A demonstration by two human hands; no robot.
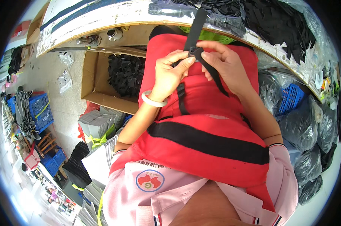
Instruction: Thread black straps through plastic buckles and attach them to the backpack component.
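Note:
My left hand [172,73] and my right hand [221,62] meet over my lap, both pinching a small black plastic buckle [195,52] threaded on a black webbing strap [196,28]. The strap runs up from the buckle toward the table edge and trails down past my right wrist. A pale bangle [153,100] circles my left wrist. Under my hands a red apron with a black band [208,141] covers my lap.
A cardboard box [93,77] of black pieces stands on the floor to the left. The workbench [114,15] ahead carries heaps of black straps [275,20]. Dark plastic bags [309,128] and a blue crate [290,98] crowd the right. Stacked grey sheets [99,122] lie lower left.

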